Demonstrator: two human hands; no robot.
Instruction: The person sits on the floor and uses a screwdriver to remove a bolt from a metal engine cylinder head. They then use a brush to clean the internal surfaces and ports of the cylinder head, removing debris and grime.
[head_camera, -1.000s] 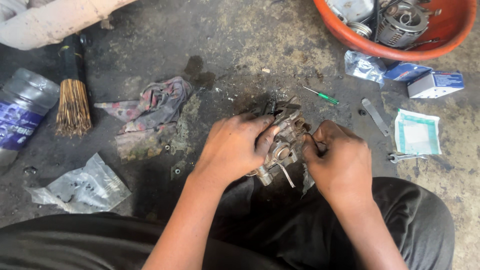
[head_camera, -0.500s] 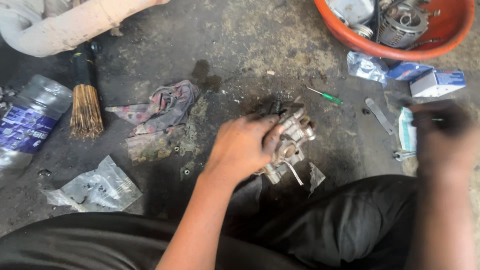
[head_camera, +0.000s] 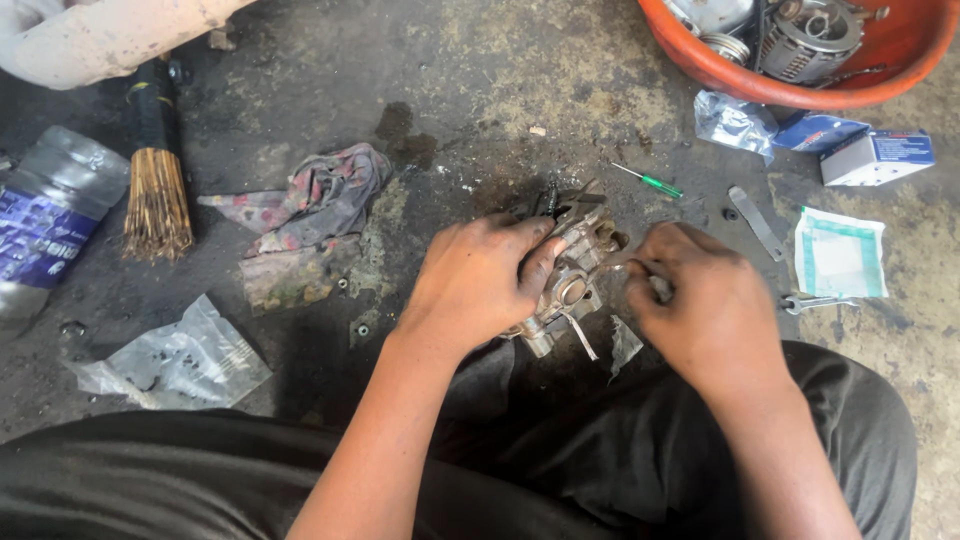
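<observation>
Head view: left hand (head_camera: 478, 285) clamps the metal carburettor body (head_camera: 568, 285) (greasy). Right hand (head_camera: 705, 300) pinches something small at it; fitting seems to need a steady aim.

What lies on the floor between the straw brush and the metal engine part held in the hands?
In the head view, a crumpled, stained rag lies between the straw brush and the metal engine part; the left hand grips that part.

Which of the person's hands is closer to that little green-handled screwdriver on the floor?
Right. The right hand lies just below the green-handled screwdriver, slightly to its right. The left hand is farther off to the left, gripping the metal carburetor.
</observation>
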